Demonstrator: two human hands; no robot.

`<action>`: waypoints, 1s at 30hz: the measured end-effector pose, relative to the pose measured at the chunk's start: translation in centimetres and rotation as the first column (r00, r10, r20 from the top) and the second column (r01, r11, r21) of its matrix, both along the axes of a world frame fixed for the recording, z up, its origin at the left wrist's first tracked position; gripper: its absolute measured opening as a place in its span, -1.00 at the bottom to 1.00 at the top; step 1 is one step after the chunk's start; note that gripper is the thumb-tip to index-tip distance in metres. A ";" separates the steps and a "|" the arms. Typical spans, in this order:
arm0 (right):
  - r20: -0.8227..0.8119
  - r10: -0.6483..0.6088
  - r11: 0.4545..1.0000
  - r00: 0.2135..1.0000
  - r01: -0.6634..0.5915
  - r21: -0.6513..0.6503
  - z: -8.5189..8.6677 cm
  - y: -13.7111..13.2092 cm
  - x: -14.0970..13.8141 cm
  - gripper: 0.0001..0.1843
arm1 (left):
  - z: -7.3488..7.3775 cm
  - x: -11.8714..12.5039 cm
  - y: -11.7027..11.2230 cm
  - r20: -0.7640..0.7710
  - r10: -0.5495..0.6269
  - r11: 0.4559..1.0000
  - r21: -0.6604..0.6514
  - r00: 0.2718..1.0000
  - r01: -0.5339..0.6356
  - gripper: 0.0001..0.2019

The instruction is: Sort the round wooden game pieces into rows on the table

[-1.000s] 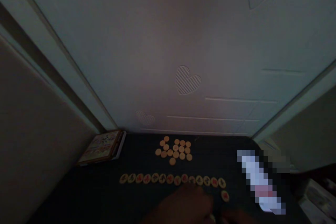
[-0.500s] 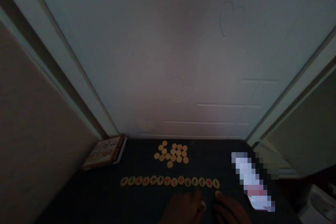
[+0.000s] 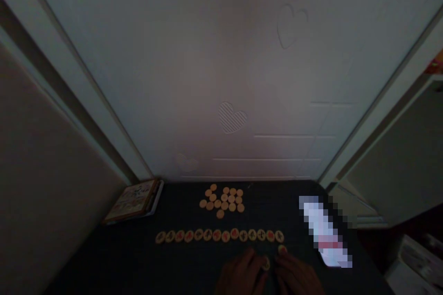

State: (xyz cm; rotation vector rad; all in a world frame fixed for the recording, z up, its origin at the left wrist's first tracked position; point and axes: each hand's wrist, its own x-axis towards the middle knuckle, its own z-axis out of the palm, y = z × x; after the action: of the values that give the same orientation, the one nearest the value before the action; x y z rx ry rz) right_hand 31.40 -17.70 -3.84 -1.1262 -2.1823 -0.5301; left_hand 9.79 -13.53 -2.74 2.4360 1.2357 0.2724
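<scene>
My left hand (image 3: 240, 271) is closed at the bottom middle, pinching a round wooden Chinese chess piece (image 3: 265, 263) between thumb and fingers. To its right, my right hand (image 3: 299, 274) has its fingers drawn together, with another Chinese chess piece (image 3: 282, 249) at the fingertips; a touch of red shows on that one. Just beyond both hands runs a row of Chinese chess pieces (image 3: 217, 235), laid face up with red or dark characters. Farther back lies a loose cluster of plain-faced discs (image 3: 224, 205).
The dark table (image 3: 124, 258) meets a pale panel (image 3: 194, 78) with embossed hearts. A small stack of books or boxes (image 3: 133, 200) lies at the back left. A blurred-out, bright phone-like object (image 3: 325, 230) lies on the right. White boxes (image 3: 413, 265) stand beyond the table's right edge.
The whole view has shifted slightly. My hands have come a little closer together and forward toward the right end of the row, each still with its piece.
</scene>
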 end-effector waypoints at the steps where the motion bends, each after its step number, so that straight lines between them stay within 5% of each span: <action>1: 0.009 0.000 1.000 1.000 0.001 -0.010 0.1 0.0 0.1 -0.78 | -0.4 0.0 -0.2 0.030 -0.009 0.999 0.034 1.000 0.008 -0.74; 5: 0.022 -0.010 0.998 1.000 0.012 -0.063 0.4 -0.4 0.1 -0.74 | -0.6 -0.2 -0.6 0.135 -0.029 0.992 0.123 0.990 0.012 -0.73; 13: -0.138 -0.062 0.987 0.988 0.041 -0.155 2.0 -1.5 -1.2 -0.71 | 1.6 -0.1 -1.2 0.207 0.025 0.993 0.104 0.978 -0.047 -0.75; 30: -0.212 -0.153 0.945 0.965 0.079 -0.319 0.4 -2.5 -0.8 -0.70 | 1.8 0.3 -1.3 0.197 -0.052 0.980 0.199 0.979 0.012 -0.59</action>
State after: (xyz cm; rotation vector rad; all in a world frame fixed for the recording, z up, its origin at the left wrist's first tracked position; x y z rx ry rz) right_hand 30.63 -20.20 -3.41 -1.4128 -2.0429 -0.0943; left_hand 10.14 -14.88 -0.95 2.5152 1.1262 0.6428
